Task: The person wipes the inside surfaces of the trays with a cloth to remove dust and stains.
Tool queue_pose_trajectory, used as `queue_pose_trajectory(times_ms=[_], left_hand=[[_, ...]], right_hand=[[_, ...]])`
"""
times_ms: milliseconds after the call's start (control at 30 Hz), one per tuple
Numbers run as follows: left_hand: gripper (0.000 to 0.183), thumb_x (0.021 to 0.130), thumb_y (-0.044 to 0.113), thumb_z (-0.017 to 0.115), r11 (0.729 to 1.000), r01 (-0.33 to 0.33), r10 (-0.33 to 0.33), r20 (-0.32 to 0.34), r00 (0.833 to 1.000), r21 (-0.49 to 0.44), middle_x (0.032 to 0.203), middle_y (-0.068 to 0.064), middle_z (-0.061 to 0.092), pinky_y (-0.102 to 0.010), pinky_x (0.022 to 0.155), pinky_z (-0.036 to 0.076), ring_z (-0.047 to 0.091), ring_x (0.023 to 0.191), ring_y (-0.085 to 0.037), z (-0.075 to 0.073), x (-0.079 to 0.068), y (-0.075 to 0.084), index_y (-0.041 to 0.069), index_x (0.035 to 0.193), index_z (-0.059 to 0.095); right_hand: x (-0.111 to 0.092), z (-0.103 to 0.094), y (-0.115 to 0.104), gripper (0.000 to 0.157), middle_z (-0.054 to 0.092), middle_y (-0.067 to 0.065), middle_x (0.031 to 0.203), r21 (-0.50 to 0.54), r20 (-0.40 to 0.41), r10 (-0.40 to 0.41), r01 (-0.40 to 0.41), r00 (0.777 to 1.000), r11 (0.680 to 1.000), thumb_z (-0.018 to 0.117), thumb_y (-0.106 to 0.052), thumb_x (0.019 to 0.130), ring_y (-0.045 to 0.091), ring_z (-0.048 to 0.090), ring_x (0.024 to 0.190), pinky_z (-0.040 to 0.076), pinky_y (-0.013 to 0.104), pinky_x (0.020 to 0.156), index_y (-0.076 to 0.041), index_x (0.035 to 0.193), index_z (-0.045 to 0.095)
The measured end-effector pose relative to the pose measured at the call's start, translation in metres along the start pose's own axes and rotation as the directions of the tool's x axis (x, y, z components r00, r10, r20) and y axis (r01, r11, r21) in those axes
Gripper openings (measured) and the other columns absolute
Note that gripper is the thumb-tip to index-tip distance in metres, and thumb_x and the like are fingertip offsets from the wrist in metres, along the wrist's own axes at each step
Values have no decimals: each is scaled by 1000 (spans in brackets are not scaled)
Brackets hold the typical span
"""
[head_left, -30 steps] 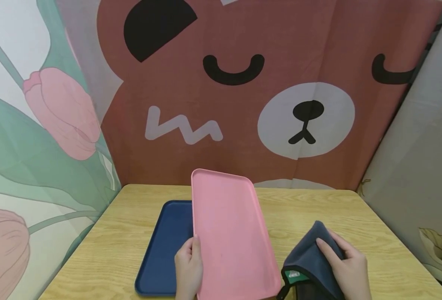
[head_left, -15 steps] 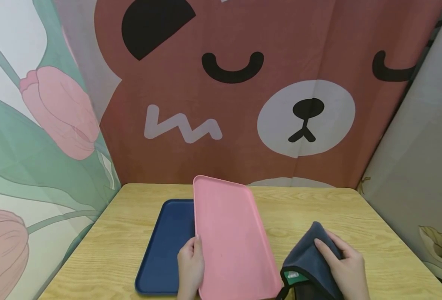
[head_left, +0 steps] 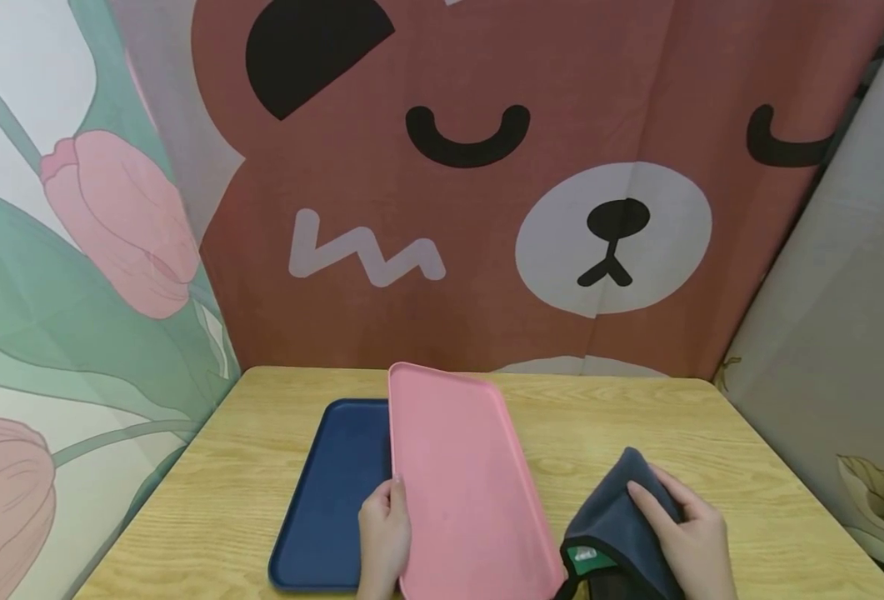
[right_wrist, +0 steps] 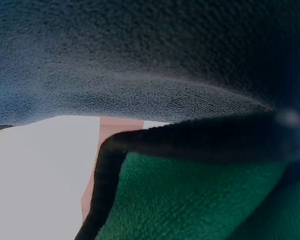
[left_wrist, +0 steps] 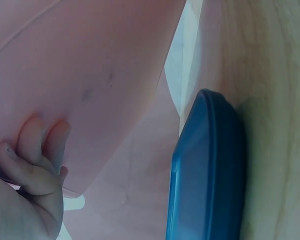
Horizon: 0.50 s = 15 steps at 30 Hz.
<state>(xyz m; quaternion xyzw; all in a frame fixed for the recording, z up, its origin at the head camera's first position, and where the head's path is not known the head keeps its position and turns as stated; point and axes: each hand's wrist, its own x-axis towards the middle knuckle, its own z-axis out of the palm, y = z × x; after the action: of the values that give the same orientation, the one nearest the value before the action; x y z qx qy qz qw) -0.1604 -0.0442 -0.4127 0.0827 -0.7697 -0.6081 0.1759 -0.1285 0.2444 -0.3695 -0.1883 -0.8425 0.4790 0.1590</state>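
A pink tray [head_left: 464, 483] is tilted up off the table, and my left hand [head_left: 385, 529] grips it by its left edge. In the left wrist view, my fingers [left_wrist: 30, 140] lie against the tray's underside [left_wrist: 90, 65], which has a few small dark marks. To the tray's right, my right hand [head_left: 689, 529] pinches a folded blue-grey cloth [head_left: 614, 508] with black edging and a green side. The cloth's lower corner is close to the tray's lower right corner; whether they touch I cannot tell. Cloth fills most of the right wrist view, with its green side [right_wrist: 190, 195] showing below.
A dark blue tray [head_left: 325, 508] lies flat on the wooden table [head_left: 209, 500], partly hidden behind the pink tray and left hand. Behind the table hangs a brown bear-print cloth [head_left: 471, 308]. Printed hangings also stand at the left and right sides.
The far end of the pink tray has sunk a little, and my left hand has shifted slightly right with it. My right hand and the cloth have moved very slightly left and down.
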Motion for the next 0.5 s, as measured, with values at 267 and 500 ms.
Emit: queue_pose_trajectory(times_ms=[267, 500], left_hand=[[38, 96, 15, 40, 1000, -2, 1, 17, 1000, 26, 50, 3, 30, -22, 41, 26, 26, 41, -6, 1, 0, 0, 10, 59, 37], [39, 96, 17, 39, 999, -4, 3, 29, 1000, 45, 49, 4, 30, -22, 41, 26, 26, 40, -6, 2, 2, -1, 10, 58, 37]], right_hand=[[1, -1, 0, 59, 51, 16, 123, 6, 6, 20, -20, 1000, 1000, 60, -46, 81, 22, 49, 106, 38, 11, 70, -6, 124, 52], [2, -1, 0, 58, 51, 15, 122, 33, 2, 21, -21, 1000, 999, 62, -46, 79, -14, 43, 81, 36, 7, 65, -8, 123, 54]])
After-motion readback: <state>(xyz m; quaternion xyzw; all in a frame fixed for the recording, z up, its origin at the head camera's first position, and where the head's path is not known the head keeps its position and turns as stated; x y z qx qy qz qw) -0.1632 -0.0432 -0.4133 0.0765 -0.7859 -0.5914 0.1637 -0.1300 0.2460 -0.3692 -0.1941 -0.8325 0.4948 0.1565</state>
